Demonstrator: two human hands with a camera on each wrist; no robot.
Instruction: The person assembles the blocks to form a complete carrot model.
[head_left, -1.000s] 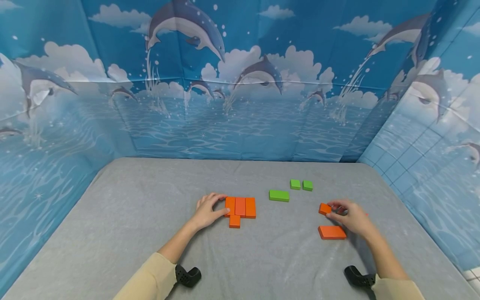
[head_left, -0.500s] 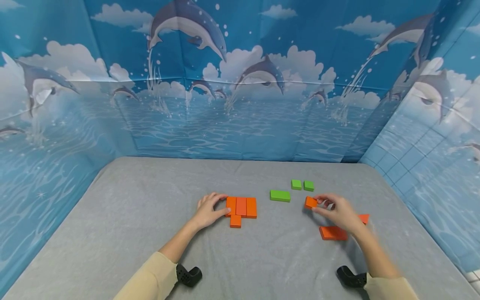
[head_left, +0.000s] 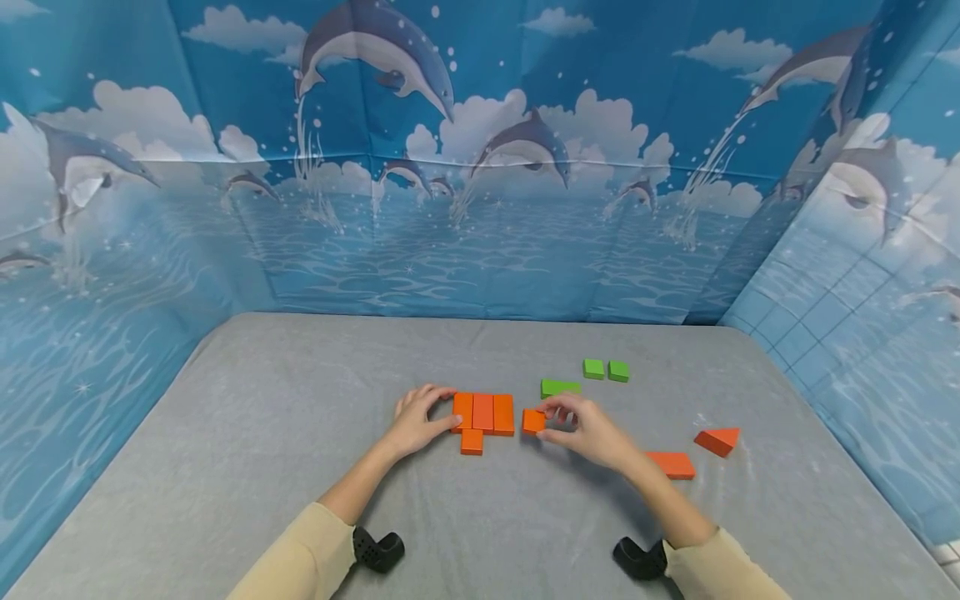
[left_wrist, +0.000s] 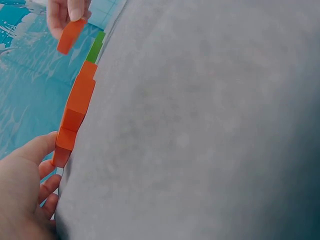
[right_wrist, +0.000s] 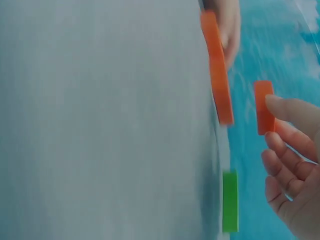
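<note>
Curtain: dolphin curtain (head_left: 337,250) across the top of the frame, behind the grey table (head_left: 300,367).
Left sleeve: beige left sleeve (head_left: 303,554), lower left, with a black wrist piece (head_left: 378,551) beside it.
Left hand: my left hand (head_left: 411,427), just left of centre; thumb and index finger spread wide, touching the left end of the orange row.
Orange row: three oblong blocks side by side at the frame's centre, a left block (head_left: 462,410), a middle block (head_left: 483,412) slightly redder, and a right block (head_left: 503,414).
Stem: small orange block (head_left: 472,442) just below the row, under the left and middle blocks.
Held block: orange square block (head_left: 533,422), right of centre, near the row's right end but apart from it, raised off the table.
Green oblong: green oblong block (head_left: 557,387) above my knuckles, partly hidden.
Right hand: my right hand (head_left: 587,429), right of centre, grip narrow; I pinch the square block between thumb and fingers.
Green pair: small green blocks (head_left: 593,368) side by side, a narrow gap between them, right of centre.
Slab: orange slab (head_left: 675,465), lower right, partly behind my forearm.
Triangle: orange triangular block (head_left: 717,440), farther right.
</note>
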